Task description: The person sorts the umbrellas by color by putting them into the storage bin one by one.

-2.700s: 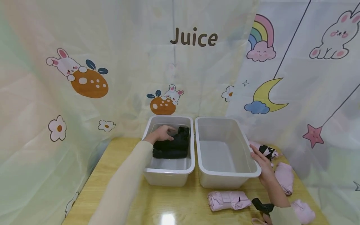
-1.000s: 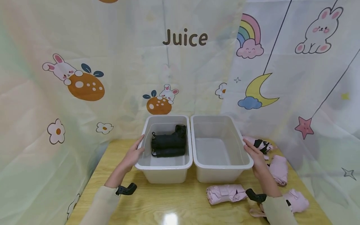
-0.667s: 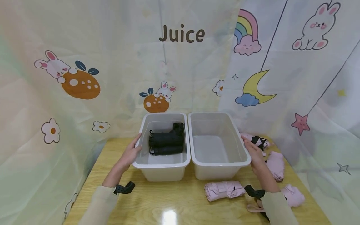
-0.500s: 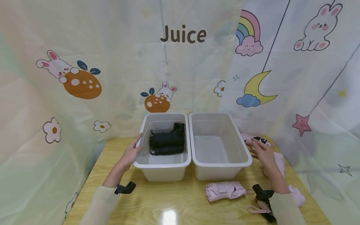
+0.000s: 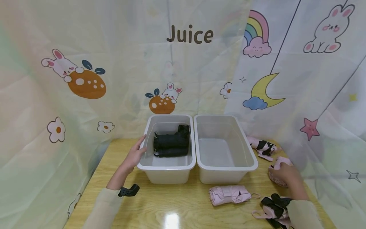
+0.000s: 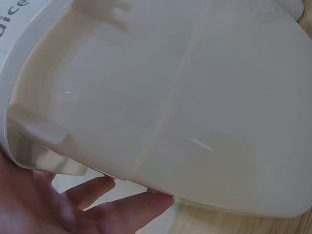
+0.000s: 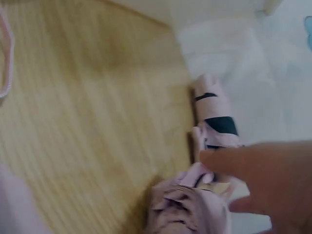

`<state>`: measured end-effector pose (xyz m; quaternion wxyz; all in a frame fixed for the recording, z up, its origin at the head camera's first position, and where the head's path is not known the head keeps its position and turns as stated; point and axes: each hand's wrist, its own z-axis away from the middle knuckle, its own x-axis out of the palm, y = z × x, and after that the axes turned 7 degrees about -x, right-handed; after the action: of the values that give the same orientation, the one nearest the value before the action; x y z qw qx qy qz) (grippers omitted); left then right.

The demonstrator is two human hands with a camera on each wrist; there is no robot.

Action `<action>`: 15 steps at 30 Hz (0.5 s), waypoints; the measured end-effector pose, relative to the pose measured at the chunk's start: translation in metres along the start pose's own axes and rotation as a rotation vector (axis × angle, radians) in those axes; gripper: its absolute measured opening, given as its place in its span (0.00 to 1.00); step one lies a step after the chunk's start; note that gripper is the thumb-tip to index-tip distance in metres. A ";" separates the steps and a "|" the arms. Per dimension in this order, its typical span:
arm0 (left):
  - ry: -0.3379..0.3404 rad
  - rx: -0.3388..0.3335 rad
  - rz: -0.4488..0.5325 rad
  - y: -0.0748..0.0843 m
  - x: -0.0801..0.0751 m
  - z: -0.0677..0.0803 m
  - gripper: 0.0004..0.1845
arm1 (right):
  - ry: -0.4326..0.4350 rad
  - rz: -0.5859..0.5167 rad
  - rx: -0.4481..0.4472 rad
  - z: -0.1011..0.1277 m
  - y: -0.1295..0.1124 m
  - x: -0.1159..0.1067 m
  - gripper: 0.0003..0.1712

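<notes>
My left hand (image 5: 134,156) rests against the left side of the left grey-white bin (image 5: 168,168), fingertips and thumb at its rim; its fingers lie fairly straight along the outer wall in the left wrist view. Inside that bin lie several black rolled fabric bundles (image 5: 171,143) with small loops. At the table's right side my right hand (image 5: 288,173) holds a rolled pink fabric bundle (image 5: 278,181), thumb and fingers around it. Its folded, spiral-like end (image 7: 175,209) shows in the right wrist view, which is partly blurred.
A second grey-white bin (image 5: 226,173) stands beside the first, nothing inside. Before it lies a pink roll with a loop (image 5: 228,194). A pink and black bundle (image 5: 275,211) lies near the right forearm, another pink one (image 5: 263,148) behind. A printed curtain (image 5: 120,79) surrounds the table.
My left hand has come out of the left bin to its outer side. The right hand has let go of the right bin's rim, moved right and taken hold of a pink bundle.
</notes>
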<state>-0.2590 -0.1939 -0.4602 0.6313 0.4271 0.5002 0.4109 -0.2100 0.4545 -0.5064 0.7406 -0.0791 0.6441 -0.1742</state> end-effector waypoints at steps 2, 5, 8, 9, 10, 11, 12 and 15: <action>0.002 -0.003 0.009 0.000 0.001 0.000 0.32 | 0.004 -0.004 0.044 0.000 0.002 0.005 0.53; -0.007 0.005 0.020 0.000 0.002 0.000 0.32 | 0.015 -0.021 0.127 0.002 0.003 0.010 0.51; -0.031 -0.008 0.037 0.012 0.003 0.009 0.32 | 0.007 -0.019 0.161 0.001 0.002 0.012 0.51; -0.038 -0.010 0.041 0.017 0.003 0.012 0.32 | 0.006 -0.017 0.166 0.000 0.001 0.012 0.50; -0.044 -0.015 0.045 0.021 0.003 0.016 0.32 | 0.013 -0.016 0.171 -0.001 0.001 0.013 0.49; -0.049 -0.022 0.048 0.026 0.003 0.019 0.32 | 0.025 -0.012 0.174 -0.002 0.001 0.013 0.49; -0.052 -0.029 0.050 0.030 0.003 0.022 0.32 | 0.035 -0.007 0.178 -0.003 0.001 0.014 0.50; -0.048 -0.030 0.053 0.031 0.003 0.024 0.32 | 0.058 -0.005 0.200 -0.007 0.000 0.015 0.54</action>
<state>-0.2380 -0.1851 -0.4282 0.6384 0.4402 0.4672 0.4248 -0.2156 0.4501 -0.5213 0.7253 -0.0011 0.6445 -0.2418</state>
